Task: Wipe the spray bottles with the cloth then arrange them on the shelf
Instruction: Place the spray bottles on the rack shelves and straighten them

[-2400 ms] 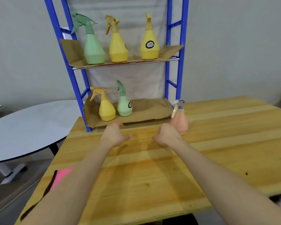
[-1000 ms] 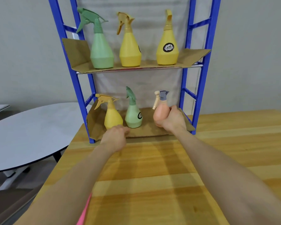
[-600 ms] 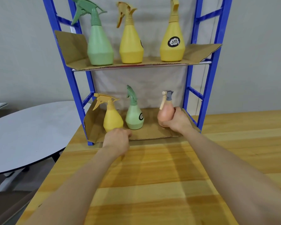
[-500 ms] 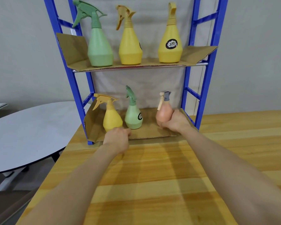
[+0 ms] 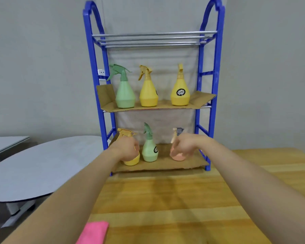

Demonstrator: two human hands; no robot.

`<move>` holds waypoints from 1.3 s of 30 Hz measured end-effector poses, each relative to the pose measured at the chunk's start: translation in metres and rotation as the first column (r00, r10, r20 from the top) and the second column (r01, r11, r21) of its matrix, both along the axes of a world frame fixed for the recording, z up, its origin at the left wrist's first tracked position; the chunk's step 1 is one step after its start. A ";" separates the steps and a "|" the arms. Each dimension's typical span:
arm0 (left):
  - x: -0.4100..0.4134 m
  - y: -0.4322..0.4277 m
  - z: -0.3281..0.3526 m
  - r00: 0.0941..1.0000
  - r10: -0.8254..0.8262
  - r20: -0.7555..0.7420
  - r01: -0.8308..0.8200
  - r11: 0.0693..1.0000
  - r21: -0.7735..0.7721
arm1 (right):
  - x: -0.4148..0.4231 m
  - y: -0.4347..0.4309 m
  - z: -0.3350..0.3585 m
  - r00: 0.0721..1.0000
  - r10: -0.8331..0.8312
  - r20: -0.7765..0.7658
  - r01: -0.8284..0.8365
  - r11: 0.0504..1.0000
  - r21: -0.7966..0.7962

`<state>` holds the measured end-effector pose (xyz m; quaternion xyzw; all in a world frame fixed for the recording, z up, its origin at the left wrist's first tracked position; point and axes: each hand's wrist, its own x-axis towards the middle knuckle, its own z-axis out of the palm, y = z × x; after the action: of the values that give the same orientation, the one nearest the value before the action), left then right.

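**Last bottles settle on the lower shelf**

Fingers of the right hand curl loosely around the pink bottle on the lower shelf; whether they truly grip or only rest on it, I cannot tell. At nine o'clock from that bottle stands the small green bottle, untouched. Further toward nine o'clock, the left hand closes over the small yellow bottle, covering most of its body.

On the upper shelf, at twelve o'clock, three bottles stand upright and apart: a tall green bottle, a yellow bottle and a labelled yellow bottle.

Down at six o'clock, the pink cloth lies on the wooden table, in neither hand.

All six bottles visible are on the rack, so the arranging looks nearly done; probably only straightening and letting go remain.
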<state>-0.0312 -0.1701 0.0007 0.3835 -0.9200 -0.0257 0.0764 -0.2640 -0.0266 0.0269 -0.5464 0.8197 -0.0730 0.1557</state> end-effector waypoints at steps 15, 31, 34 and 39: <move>-0.012 -0.061 0.126 0.582 0.186 -0.792 -0.224 0.972 0.063 | 0.044 -0.089 0.115 0.954 -0.254 -0.161 0.084 0.739 -0.668; -0.047 -0.126 0.124 0.573 0.285 -0.768 -0.161 0.958 0.235 | 0.016 -0.170 0.104 0.958 -0.285 0.041 0.237 0.695 -0.679; -0.050 -0.122 0.124 0.594 0.256 -0.763 -0.103 0.964 0.244 | 0.020 -0.172 0.104 0.946 -0.323 0.002 0.219 0.636 -0.740; -0.045 -0.124 0.125 0.583 0.275 -0.764 -0.006 0.942 0.335 | 0.020 -0.178 0.108 0.952 -0.302 0.046 0.246 0.668 -0.702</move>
<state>-0.0762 -0.2945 0.1261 0.4098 -0.7380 -0.3266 0.4252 -0.2437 -0.2044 0.1354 -0.4370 0.8082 -0.3802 -0.1062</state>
